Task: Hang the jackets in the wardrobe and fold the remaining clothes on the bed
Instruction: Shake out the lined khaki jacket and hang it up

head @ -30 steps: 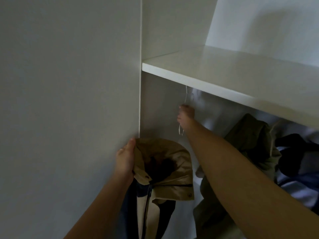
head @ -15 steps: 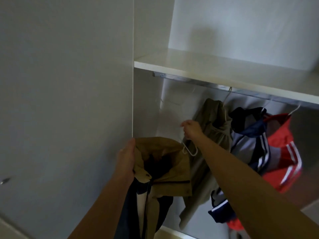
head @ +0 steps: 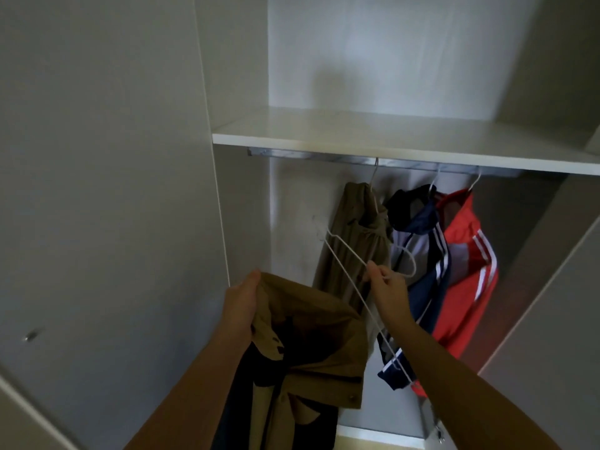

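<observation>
Open white wardrobe across the whole view, 1 flat panel from 9 o'clock down to 7 o'clock. White shelf running from centre out to 3 o'clock, with a metal rail fixed just under its front edge.

Tan jacket at 6 o'clock, collar uppermost, dark lining showing inside the neck, body drooping out of the bottom of the view; not yet on the rail.

3 jackets hung from the rail, between centre and 4 o'clock: red jacket with white stripes furthest towards 3 o'clock; navy and grey jacket touching it on its 9 o'clock side; olive jacket next along, pressed against the navy one.

Left hand at 7 o'clock, grip curled round the tan jacket's collar edge, thumb on top.

Right hand at 5 o'clock, just beside the tan collar and in front of the navy and grey jacket, grip pinching a bare wire hanger at its neck between thumb and fingertips.

Wire hanger tilted, free of the rail: 1 shoulder tip towards 10 o'clock over the olive jacket, the other towards 5 o'clock by the right forearm, hook curling at 1 o'clock of the hand.
</observation>
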A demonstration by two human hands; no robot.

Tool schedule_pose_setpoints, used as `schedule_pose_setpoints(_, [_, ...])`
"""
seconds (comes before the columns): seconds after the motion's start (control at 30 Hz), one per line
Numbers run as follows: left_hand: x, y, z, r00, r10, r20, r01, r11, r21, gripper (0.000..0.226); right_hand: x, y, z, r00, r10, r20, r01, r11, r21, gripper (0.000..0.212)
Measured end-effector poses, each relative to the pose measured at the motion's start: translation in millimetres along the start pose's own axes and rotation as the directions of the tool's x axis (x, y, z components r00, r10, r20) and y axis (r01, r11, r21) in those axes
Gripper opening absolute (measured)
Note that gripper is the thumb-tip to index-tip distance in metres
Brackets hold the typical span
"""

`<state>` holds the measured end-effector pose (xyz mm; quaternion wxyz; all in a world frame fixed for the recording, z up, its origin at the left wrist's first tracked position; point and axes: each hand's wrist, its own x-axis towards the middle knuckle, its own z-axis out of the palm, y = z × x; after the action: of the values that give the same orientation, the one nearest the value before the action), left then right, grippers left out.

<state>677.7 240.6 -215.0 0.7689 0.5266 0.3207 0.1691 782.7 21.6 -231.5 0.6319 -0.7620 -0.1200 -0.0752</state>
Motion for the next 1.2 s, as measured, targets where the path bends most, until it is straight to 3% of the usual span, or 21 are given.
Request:
schedule_pose_setpoints(0.3, [-10.6,-0.2,10.4,0.995,-0.006,0.095,0.004,1.0,0.031,0.044,-22.2,-44.1,-34.8,0.999,0.029,-0.016,-0.023,0.951,0.309,0.048])
schedule_pose_setpoints(0.43, [-14.2,0.8,10.5,0.993,-0.015,0.117,0.009,0.998,0.055,0.039,-32.0,-72.9,-31.5,1.0,0.016,-0.003,-0.012,0.856,0.517,0.043])
schedule_pose_setpoints(0.6, [-16.9,5.7,8.9,0.99,0.019,0.142,-0.029,0.997,0.071,0.024,-40.7,-105.3,-12.4,0.999,-0.043,0.013,0.024,0.753,0.657,0.049])
schedule_pose_setpoints(0.7, [-18.8,12.7,6.3,0.985,0.027,0.168,-0.041,0.996,0.079,0.028,-40.7,-126.3,-16.1,0.998,-0.056,-0.002,0.038,0.659,0.751,0.061])
schedule_pose_setpoints(0.8, [-21.3,16.9,6.0,0.983,0.042,0.176,-0.056,0.996,0.075,0.028,-37.8,-141.2,-21.2,0.996,-0.086,-0.013,0.057,0.536,0.842,0.062])
schedule_pose_setpoints(0.87, [-24.9,18.2,7.5,0.982,0.048,0.185,-0.058,0.997,0.048,0.027,-42.8,-137.8,-10.2,0.994,-0.107,0.035,0.025,0.512,0.859,0.059])
schedule_pose_setpoints(0.93, [-29.2,23.8,8.9,0.98,0.042,0.193,-0.044,0.999,0.002,0.028,-52.2,-113.5,9.4,0.989,-0.082,0.126,-0.044,0.64,0.767,0.05])
schedule_pose_setpoints(1.03, [-26.6,45.2,0.7,0.985,0.051,0.162,-0.034,0.994,-0.108,0.034,-64.6,-55.4,23.0,0.947,0.015,0.322,-0.151,0.904,0.4,0.046])
schedule_pose_setpoints(1.1, [-21.7,62.9,-9.8,0.979,0.032,0.2,-0.011,0.994,-0.109,0.041,-64.0,-24.1,11.1,0.909,0.135,0.394,-0.226,0.955,0.193,0.051])
schedule_pose_setpoints(1.2, [-19.2,74.2,-20.0,0.962,-0.052,0.267,0.048,0.999,0.023,0.038,-57.3,-4.8,-11.3,0.885,0.238,0.4,-0.247,0.969,-0.03,0.052])
